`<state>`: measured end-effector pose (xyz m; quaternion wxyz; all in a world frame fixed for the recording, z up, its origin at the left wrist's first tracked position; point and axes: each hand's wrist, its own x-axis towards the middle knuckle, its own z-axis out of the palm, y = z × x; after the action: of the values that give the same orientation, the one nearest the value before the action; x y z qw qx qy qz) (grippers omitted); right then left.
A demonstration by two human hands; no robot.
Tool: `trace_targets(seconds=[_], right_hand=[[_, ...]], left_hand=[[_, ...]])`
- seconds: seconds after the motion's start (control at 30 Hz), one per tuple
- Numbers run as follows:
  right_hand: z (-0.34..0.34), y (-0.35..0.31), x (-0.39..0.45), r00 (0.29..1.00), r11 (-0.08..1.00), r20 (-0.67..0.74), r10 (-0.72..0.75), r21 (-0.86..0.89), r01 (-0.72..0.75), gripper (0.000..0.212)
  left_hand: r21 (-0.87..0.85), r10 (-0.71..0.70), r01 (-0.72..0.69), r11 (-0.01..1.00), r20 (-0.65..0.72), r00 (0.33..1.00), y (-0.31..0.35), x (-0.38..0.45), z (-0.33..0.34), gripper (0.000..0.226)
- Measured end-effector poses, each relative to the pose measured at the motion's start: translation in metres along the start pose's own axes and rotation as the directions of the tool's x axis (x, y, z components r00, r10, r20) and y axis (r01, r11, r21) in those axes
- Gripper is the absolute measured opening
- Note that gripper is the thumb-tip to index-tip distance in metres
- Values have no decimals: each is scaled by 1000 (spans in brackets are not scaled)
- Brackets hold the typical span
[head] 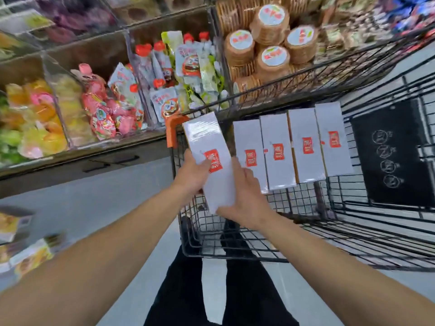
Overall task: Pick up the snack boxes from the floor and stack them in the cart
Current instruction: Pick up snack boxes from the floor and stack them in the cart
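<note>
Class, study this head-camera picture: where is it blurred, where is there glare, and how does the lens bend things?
Head view: motion blur smears the packets at lower left and the top shelf bins; glare whitens the wrapped box held by the left hand and right hand; the wide lens bows the cart rails.

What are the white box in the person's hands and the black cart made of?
The white box, held by the left hand and right hand, looks like cardboard wrapped in glossy clear film: light glares off its top end, and a red label shows through. The cart seems to be metal wire with a matte black coating: thin bars cross in a grid.
</note>
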<state>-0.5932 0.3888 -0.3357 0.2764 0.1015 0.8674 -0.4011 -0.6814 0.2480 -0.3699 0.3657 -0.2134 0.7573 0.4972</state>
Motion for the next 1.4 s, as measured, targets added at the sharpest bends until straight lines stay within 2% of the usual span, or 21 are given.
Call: trace_targets(seconds=[0.07, 0.17, 0.37, 0.5, 0.63, 0.87, 1.0, 1.13, 1.27, 1.4], right_hand=[[2, -1, 9, 995, 997, 73, -69, -18, 70, 126], [12, 4, 16, 985, 994, 143, -97, -42, 104, 119], [14, 33, 34, 986, 964, 60, -156, -207, 165, 99], [17, 62, 52, 984, 912, 59, -170, -369, 180, 106], [27, 82, 66, 985, 799, 58, -162, -578, 165, 108], [38, 103, 73, 980, 777, 35, -196, -605, 177, 109], [26, 92, 65, 985, 764, 112, -133, -622, 174, 103], [5, 58, 58, 987, 817, 154, -52, -562, 130, 94], [-9, 0, 43, 982, 797, 115, -151, -573, 190, 75], [-1, -67, 24, 962, 695, 146, -230, -667, 267, 64]], left_hand=[[69, 23, -22, 997, -18, 1000, 0, 6, -8, 48], [141, 100, -99, 985, -2, 995, 11, -5, -11, 55], [153, 128, -124, 980, -16, 992, 3, 14, 5, 64], [151, 162, -154, 976, -40, 986, -13, 30, 23, 67], [195, 190, -175, 965, -58, 980, -28, 49, 32, 72], [197, 172, -144, 970, -134, 976, -49, 63, 51, 74], [222, 129, -106, 969, -92, 987, -30, 54, 47, 57], [246, 146, -125, 961, -71, 987, -4, 22, 30, 45], [326, 216, -179, 928, -81, 973, 11, -28, -8, 45], [401, 249, -170, 900, -154, 956, -7, -84, -70, 49]])
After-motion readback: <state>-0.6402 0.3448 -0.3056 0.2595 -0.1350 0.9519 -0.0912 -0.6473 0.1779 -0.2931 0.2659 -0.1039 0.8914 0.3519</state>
